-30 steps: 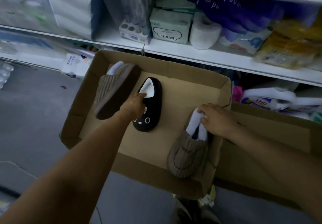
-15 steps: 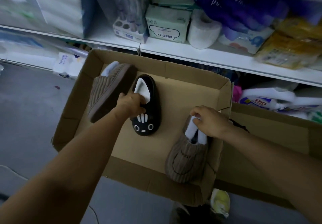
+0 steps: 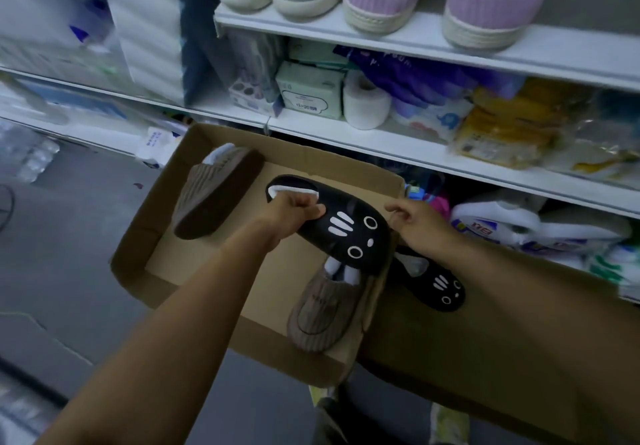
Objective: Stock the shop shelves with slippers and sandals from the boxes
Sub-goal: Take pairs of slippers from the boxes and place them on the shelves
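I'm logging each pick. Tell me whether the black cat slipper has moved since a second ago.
Yes. The left hand has lifted the black cat slipper off the floor of the cardboard box and swung it right, so it now hangs over the brown slipper.

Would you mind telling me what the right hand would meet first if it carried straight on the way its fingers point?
Probably the black cat-face slipper held by the left hand; the right hand looks almost touching it.

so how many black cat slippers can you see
2: one black cat slipper is gripped by the left hand above the box; the other lies right of the box, below the right hand. More may be hidden.
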`<action>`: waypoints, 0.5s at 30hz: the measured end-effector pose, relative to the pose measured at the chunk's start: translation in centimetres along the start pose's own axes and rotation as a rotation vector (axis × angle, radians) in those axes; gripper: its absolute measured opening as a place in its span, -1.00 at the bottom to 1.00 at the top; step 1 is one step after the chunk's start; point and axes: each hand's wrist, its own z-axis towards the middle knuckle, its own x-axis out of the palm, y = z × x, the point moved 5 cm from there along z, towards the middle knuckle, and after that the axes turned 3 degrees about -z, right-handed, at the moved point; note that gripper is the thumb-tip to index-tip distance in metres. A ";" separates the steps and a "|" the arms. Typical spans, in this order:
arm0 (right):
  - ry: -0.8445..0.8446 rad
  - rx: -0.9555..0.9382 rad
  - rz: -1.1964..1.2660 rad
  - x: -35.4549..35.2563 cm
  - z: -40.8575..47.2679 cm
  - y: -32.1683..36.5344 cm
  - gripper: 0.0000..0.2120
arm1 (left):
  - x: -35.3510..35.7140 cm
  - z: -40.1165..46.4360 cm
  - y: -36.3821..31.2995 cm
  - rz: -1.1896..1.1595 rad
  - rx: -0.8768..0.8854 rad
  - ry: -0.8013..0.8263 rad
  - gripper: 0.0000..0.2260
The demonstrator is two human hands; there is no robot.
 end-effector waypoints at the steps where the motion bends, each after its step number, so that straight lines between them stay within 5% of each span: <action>1: -0.007 -0.016 -0.006 -0.9 -0.8 -0.5 -0.68 | 1.2 -0.5 -0.5 0.006 0.012 0.005 -0.93; 10: 0.012 -0.043 -0.144 -10.2 -7.9 -10.4 -0.73 | 19.4 -3.6 -4.7 0.189 0.113 0.111 -0.80; 15: 0.012 0.080 -0.131 -11.1 -9.8 -19.4 -0.78 | 29.4 -2.2 -3.1 0.577 0.200 0.191 -0.88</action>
